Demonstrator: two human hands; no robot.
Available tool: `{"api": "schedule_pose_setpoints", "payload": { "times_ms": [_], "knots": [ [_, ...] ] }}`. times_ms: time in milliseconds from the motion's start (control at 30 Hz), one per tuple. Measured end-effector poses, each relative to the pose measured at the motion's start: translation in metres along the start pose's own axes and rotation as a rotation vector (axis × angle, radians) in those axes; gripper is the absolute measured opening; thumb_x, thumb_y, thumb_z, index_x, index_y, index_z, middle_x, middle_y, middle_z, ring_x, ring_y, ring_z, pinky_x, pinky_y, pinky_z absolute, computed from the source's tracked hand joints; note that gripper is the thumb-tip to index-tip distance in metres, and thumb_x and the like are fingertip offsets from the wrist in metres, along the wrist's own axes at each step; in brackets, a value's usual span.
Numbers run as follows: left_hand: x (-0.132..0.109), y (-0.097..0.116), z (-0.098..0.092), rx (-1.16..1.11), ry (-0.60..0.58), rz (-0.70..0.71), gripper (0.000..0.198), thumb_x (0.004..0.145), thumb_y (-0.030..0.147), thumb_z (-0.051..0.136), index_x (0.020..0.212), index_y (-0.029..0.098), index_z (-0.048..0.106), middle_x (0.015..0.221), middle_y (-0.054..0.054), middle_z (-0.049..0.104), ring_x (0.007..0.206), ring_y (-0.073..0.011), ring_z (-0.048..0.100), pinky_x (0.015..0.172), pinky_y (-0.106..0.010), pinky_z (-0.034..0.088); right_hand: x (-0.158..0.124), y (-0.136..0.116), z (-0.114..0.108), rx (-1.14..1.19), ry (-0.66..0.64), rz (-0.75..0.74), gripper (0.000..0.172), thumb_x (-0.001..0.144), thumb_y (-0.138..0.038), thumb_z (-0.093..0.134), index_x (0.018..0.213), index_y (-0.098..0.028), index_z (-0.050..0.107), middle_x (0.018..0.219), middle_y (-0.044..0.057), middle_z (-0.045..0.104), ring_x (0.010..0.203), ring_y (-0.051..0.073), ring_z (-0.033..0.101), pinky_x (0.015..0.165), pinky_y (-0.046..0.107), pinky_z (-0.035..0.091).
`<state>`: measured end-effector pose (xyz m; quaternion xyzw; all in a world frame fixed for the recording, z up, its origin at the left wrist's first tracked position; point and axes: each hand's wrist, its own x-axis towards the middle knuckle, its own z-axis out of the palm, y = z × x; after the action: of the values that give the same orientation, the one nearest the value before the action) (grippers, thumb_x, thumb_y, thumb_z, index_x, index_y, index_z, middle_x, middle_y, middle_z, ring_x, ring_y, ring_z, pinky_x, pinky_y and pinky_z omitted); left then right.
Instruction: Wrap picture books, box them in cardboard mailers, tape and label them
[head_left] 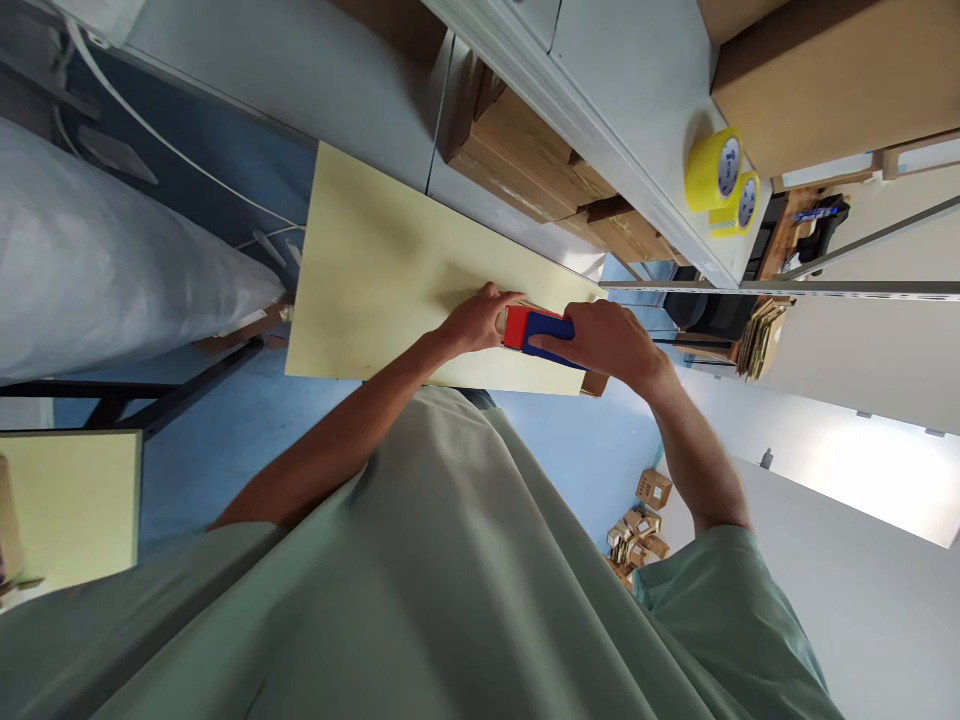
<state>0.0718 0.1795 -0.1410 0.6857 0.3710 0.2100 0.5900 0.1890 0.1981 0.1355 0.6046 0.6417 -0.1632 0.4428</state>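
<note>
Above the pale yellow table (367, 270), near its right part, is a red and blue box-shaped object (541, 335). My right hand (611, 340) is wrapped round its blue end, with the thumb along the near side. At the red end, my left hand (478, 322) has its thumb and fingers round something tan and small, too hidden to name. The fingertips of my left hand are close beside the red end.
Brown cardboard boxes (525, 150) sit on a grey surface beyond the table. Yellow tape rolls (712, 170) stand on a white shelf (637, 130) at upper right. A large wrapped roll (112, 260) lies at left. More boxes (654, 489) are on the floor.
</note>
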Motion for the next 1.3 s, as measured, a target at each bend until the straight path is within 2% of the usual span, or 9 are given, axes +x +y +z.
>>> {"api": "schedule_pose_setpoints", "payload": {
  "times_ms": [67, 133, 300, 400, 500, 733, 1033, 1167, 1300],
  "knots": [
    [0.002, 0.002, -0.002, 0.044, -0.018, 0.005, 0.070, 0.083, 0.025, 0.089, 0.152, 0.028, 0.074, 0.134, -0.013, 0.064, 0.111, -0.0331, 0.073, 0.099, -0.040, 0.057, -0.002, -0.006, -0.002, -0.012, -0.009, -0.005, 0.074, 0.110, -0.083, 0.050, 0.119, -0.016, 0.080, 0.102, 0.019, 0.081, 0.096, 0.034, 0.077, 0.077, 0.037, 0.046],
    [0.002, 0.002, -0.002, 0.056, -0.029, -0.002, 0.058, 0.081, 0.022, 0.089, 0.138, 0.025, 0.079, 0.133, -0.013, 0.065, 0.107, -0.0323, 0.072, 0.096, -0.040, 0.056, -0.003, -0.010, -0.003, -0.020, -0.010, -0.007, 0.074, 0.110, -0.083, 0.051, 0.120, -0.016, 0.080, 0.101, 0.019, 0.082, 0.096, 0.034, 0.077, 0.077, 0.037, 0.046],
    [0.001, -0.001, 0.003, 0.022, -0.013, -0.070, 0.042, 0.070, 0.018, 0.095, 0.108, 0.017, 0.078, 0.123, -0.013, 0.068, 0.102, -0.0318, 0.071, 0.092, -0.040, 0.053, -0.002, -0.012, -0.003, -0.023, -0.006, -0.008, 0.072, 0.110, -0.081, 0.052, 0.119, -0.016, 0.080, 0.102, 0.020, 0.082, 0.096, 0.034, 0.077, 0.079, 0.037, 0.047],
    [0.001, -0.002, 0.007, 0.068, 0.003, -0.072, 0.030, 0.073, 0.017, 0.093, 0.099, 0.017, 0.079, 0.119, -0.014, 0.067, 0.102, -0.0314, 0.070, 0.092, -0.040, 0.054, 0.002, -0.007, 0.001, -0.025, 0.019, 0.007, 0.074, 0.110, -0.082, 0.051, 0.120, -0.015, 0.081, 0.103, 0.020, 0.082, 0.097, 0.035, 0.077, 0.078, 0.037, 0.047],
    [-0.003, -0.005, 0.012, 0.146, 0.005, -0.045, 0.023, 0.081, 0.020, 0.089, 0.104, 0.019, 0.085, 0.119, -0.014, 0.067, 0.103, -0.0307, 0.070, 0.094, -0.040, 0.055, 0.005, 0.005, 0.006, -0.012, 0.009, 0.027, 0.075, 0.111, -0.082, 0.049, 0.119, -0.014, 0.081, 0.104, 0.021, 0.082, 0.097, 0.035, 0.077, 0.078, 0.038, 0.047],
    [-0.018, -0.008, 0.016, 0.261, 0.000, -0.081, 0.049, 0.091, 0.031, 0.084, 0.141, 0.031, 0.087, 0.125, -0.011, 0.066, 0.114, -0.0310, 0.069, 0.103, -0.040, 0.058, 0.007, 0.047, 0.040, 0.028, -0.076, 0.039, 0.069, 0.109, -0.080, 0.056, 0.111, -0.015, 0.081, 0.102, 0.019, 0.083, 0.104, 0.036, 0.078, 0.082, 0.039, 0.052],
    [-0.017, -0.016, 0.017, 0.229, 0.004, -0.121, 0.055, 0.087, 0.037, 0.094, 0.142, 0.035, 0.086, 0.124, -0.008, 0.066, 0.110, -0.0277, 0.069, 0.104, -0.038, 0.059, 0.048, 0.073, 0.112, 0.096, -0.145, 0.083, 0.068, 0.110, -0.073, 0.058, 0.129, -0.012, 0.079, 0.121, 0.026, 0.084, 0.119, 0.039, 0.080, 0.091, 0.039, 0.056],
    [-0.020, -0.016, 0.022, 0.240, 0.053, -0.153, 0.052, 0.090, 0.034, 0.093, 0.141, 0.036, 0.085, 0.123, -0.008, 0.067, 0.110, -0.0273, 0.070, 0.104, -0.038, 0.060, 0.071, 0.081, 0.134, 0.154, -0.113, 0.030, 0.067, 0.111, -0.070, 0.058, 0.137, -0.010, 0.077, 0.123, 0.025, 0.084, 0.121, 0.037, 0.079, 0.094, 0.039, 0.055],
    [-0.029, -0.010, 0.032, 0.259, 0.126, -0.159, 0.049, 0.094, 0.026, 0.088, 0.143, 0.030, 0.083, 0.126, -0.010, 0.068, 0.119, -0.0299, 0.071, 0.112, -0.042, 0.059, 0.090, 0.096, 0.148, 0.206, -0.096, -0.061, 0.068, 0.110, -0.071, 0.061, 0.136, -0.011, 0.077, 0.126, 0.025, 0.083, 0.118, 0.036, 0.079, 0.092, 0.037, 0.055]
  ]
}}
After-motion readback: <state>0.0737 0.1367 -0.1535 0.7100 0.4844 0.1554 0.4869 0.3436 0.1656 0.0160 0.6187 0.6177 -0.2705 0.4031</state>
